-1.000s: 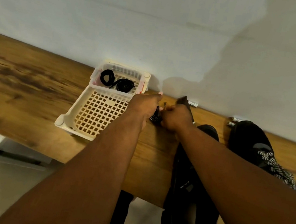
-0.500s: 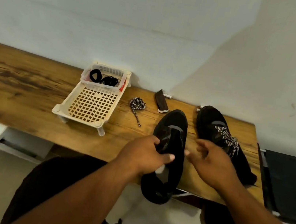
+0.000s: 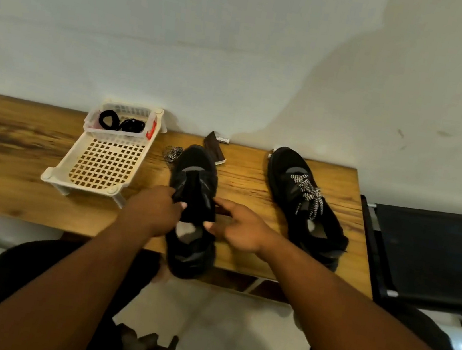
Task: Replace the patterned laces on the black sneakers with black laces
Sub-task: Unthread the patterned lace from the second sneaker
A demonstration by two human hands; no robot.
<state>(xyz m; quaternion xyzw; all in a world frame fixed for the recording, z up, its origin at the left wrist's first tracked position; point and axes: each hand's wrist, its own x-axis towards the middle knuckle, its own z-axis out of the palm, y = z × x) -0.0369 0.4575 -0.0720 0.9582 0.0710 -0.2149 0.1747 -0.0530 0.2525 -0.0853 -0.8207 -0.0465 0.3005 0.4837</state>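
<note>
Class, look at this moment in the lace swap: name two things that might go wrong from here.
1. The unlaced sneaker overhangs the table's near edge; if the left hand or right hand lets go, it may tip off.
2. The removed patterned lace lies loose beside that sneaker's toe and could get swept off.

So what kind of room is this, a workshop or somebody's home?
Probably a home, at a plain wooden table pushed against a bare painted wall. A small plastic basket and a tiled floor suggest a household room rather than a workshop.
</note>
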